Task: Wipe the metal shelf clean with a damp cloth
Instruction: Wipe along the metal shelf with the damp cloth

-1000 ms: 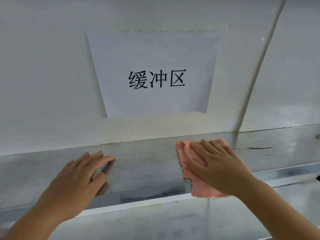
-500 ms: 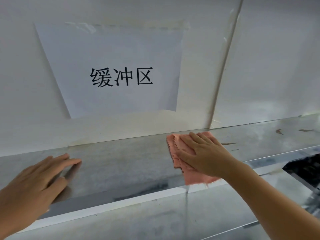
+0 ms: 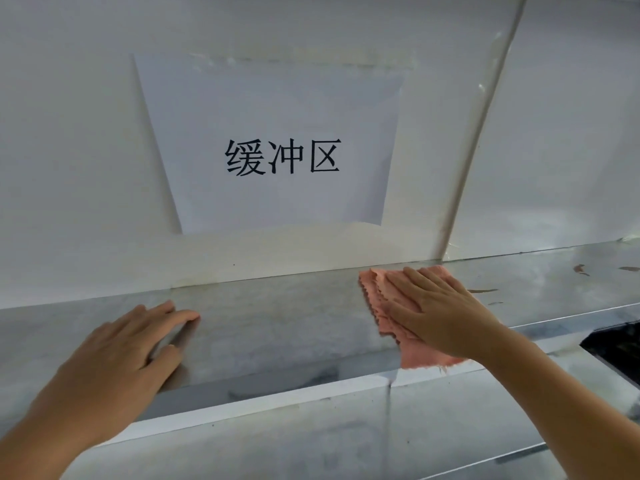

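Observation:
A grey metal shelf (image 3: 277, 323) runs across the view against a white wall. A folded pink cloth (image 3: 377, 299) lies flat on it at centre right, reaching from the back wall to the shelf's front edge. My right hand (image 3: 436, 310) presses flat on the cloth with fingers spread, covering most of it. My left hand (image 3: 128, 351) rests flat on the bare shelf at the left, fingers together, holding nothing.
A white paper sign (image 3: 273, 143) with black characters is taped to the wall above the shelf. A vertical wall seam (image 3: 478, 140) rises right of it. Brown marks (image 3: 581, 270) spot the shelf's far right. A dark gap (image 3: 616, 348) opens at the lower right.
My right hand and the cloth have slid toward the back wall and to the right along the shelf. My left hand stays flat on the shelf; the camera view shifted.

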Tool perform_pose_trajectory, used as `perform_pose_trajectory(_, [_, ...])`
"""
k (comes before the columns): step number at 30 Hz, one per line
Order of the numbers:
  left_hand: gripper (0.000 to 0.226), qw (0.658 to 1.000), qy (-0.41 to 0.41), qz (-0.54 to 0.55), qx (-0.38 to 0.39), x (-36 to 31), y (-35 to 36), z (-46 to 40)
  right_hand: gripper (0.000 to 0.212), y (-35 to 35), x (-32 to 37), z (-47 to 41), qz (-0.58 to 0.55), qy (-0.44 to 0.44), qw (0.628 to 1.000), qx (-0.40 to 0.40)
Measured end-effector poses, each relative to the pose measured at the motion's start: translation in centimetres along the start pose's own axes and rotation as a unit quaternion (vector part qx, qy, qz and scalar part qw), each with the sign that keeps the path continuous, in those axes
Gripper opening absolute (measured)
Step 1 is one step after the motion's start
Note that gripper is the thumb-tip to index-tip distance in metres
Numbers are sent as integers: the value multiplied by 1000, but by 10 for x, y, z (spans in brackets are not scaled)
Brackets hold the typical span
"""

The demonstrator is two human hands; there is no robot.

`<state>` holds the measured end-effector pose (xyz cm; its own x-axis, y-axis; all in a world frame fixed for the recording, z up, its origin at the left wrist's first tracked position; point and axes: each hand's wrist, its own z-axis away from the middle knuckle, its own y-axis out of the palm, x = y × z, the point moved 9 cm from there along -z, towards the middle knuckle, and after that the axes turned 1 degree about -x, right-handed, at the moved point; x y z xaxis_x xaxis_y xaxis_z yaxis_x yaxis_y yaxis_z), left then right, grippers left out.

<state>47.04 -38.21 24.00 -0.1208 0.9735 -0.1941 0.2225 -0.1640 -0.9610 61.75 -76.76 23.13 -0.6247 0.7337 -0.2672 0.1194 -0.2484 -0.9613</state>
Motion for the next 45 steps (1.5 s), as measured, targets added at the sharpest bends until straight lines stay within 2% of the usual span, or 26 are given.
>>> perform_pose_trajectory(1, [72,1000,-1,-2,3,-1,-1,1,64,-2,-2,1,15,11,1000,-15])
perform_pose_trajectory(3, [77,1000,5,-7,-6,-5,-4,2,59,-2,-6,0,40,20,998,-38])
perform_pose_trajectory(7, [67,1000,-2,-14,13,-10,-4,5,57,0,-7,-7,57,6,995,-80])
perform_pose_trajectory(10, [51,1000,-11,-8,16,-13,-8,7,63,-6,-5,-6,86,-9,988,-130])
perform_pose_trajectory(13, [52,999,-20,2,32,-13,-7,7,78,-7,-4,-7,99,-6,986,-133])
perform_pose_trajectory(16, [39,999,-21,32,15,-26,-18,5,93,-6,-4,-8,88,-8,987,-132])
perform_pose_trajectory(17, [37,999,-13,40,6,-35,-21,3,93,-5,-4,-8,85,-6,988,-131])
perform_pose_trajectory(20, [50,997,26,70,2,-80,-23,-7,89,-2,-6,-11,91,-15,989,-113])
perform_pose_trajectory(25, [53,989,117,88,-2,-180,-8,-46,63,-1,-5,-9,89,-14,991,-103])
perform_pose_trajectory(29, [63,986,136,90,23,-230,20,-71,57,-11,1,-5,109,-5,987,-116])
perform_pose_trajectory(32, [68,989,133,57,43,-238,43,-73,70,-13,1,-1,83,10,989,-126])
perform_pose_trajectory(35, [64,990,127,34,57,-235,52,-72,98,-13,4,8,66,-5,988,-140])
perform_pose_trajectory(38, [59,990,127,29,57,-235,51,-70,113,-2,6,16,54,-7,993,-104])
perform_pose_trajectory(39, [59,990,127,27,56,-236,50,-70,109,-1,7,17,58,-13,994,-93])
perform_pose_trajectory(42, [57,990,128,23,51,-235,52,-71,63,-12,-4,5,55,-14,994,-90])
perform_pose_trajectory(43, [56,990,128,22,52,-234,53,-72,57,-15,-10,0,60,-14,993,-97])
perform_pose_trajectory(45, [55,991,124,19,55,-234,54,-73,57,-15,-23,-5,82,-3,992,-98])
